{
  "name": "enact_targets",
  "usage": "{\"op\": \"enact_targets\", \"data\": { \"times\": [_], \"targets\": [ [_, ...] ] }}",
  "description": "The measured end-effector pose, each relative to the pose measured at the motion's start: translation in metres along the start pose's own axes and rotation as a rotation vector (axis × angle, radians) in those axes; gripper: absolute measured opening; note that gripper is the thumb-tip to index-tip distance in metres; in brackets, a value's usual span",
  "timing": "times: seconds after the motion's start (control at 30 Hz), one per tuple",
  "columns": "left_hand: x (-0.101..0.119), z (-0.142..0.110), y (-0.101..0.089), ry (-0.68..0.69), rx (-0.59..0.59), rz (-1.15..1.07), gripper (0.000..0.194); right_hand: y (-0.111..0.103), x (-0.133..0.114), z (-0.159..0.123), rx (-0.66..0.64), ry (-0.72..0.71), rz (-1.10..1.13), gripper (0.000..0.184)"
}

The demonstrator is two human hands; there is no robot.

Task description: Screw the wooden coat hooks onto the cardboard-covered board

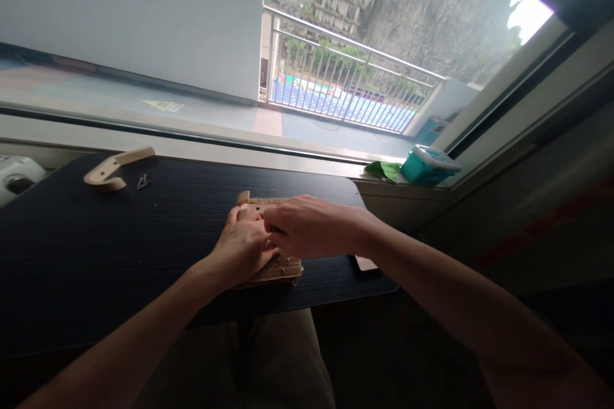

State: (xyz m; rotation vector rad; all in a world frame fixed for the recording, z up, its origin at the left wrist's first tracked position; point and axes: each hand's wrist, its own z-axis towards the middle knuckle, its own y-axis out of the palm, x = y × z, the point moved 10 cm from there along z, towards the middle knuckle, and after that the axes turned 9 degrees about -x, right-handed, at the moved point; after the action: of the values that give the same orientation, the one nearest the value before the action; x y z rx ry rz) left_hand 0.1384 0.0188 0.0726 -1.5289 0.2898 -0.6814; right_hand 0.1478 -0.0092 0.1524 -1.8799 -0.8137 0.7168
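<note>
My left hand (244, 246) is closed around a pale wooden piece (259, 209) with a dark hole in it, pressing it against a worn brown cardboard-like block (275, 275). The block lies near the table's front edge, with frayed edges and crumbs on top. Directly above it, my right hand (311, 225) is curled shut, its fingertips close to the left fingers. Whatever the right fingers grip is hidden behind the hand. Much of the wooden piece is covered by both hands.
A hook-shaped wooden piece (103, 172) and several small screws (142, 181) lie on the dark table (96, 255). A flat pinkish object (365, 263) sits under my right forearm. On the sill are a green cloth (384, 170) and a teal lidded box (428, 166).
</note>
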Motion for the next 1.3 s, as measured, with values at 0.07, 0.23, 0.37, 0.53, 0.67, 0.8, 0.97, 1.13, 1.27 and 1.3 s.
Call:
{"op": "enact_targets", "data": {
  "times": [0.07,0.23,0.37,0.53,0.67,0.8,0.97,1.13,1.27,1.3],
  "targets": [
    [0.002,0.0,-0.005,-0.006,0.005,-0.002,0.022,-0.001,0.009,0.0,-0.019,0.04,0.022,0.019],
    [0.005,0.0,-0.011,-0.005,-0.004,-0.034,0.016,-0.003,0.024,0.001,-0.006,0.026,0.119,0.023],
    [0.004,0.0,-0.011,0.002,-0.02,-0.095,0.017,-0.002,0.037,0.003,0.015,0.07,0.178,0.024],
    [0.004,-0.001,-0.014,-0.014,-0.009,-0.08,0.017,-0.011,0.035,0.003,0.034,0.116,0.034,0.027],
    [0.005,0.0,-0.014,-0.019,-0.032,-0.094,0.02,-0.02,0.028,-0.001,0.038,0.046,0.042,0.024],
    [0.005,-0.001,-0.016,-0.015,0.0,-0.08,0.021,-0.019,0.027,-0.001,0.022,0.025,0.076,0.023],
    [0.004,-0.001,-0.014,-0.009,-0.001,-0.048,0.02,-0.015,0.032,0.004,0.023,0.109,0.014,0.023],
    [0.005,-0.001,-0.014,0.0,-0.007,-0.06,0.018,-0.016,0.033,0.002,0.018,0.103,0.022,0.024],
    [0.006,-0.001,-0.013,0.002,-0.011,-0.051,0.018,-0.016,0.031,0.0,0.0,0.05,0.068,0.023],
    [0.005,-0.001,-0.012,0.001,-0.013,-0.043,0.018,-0.016,0.03,0.0,0.001,0.042,0.069,0.022]
  ]
}}
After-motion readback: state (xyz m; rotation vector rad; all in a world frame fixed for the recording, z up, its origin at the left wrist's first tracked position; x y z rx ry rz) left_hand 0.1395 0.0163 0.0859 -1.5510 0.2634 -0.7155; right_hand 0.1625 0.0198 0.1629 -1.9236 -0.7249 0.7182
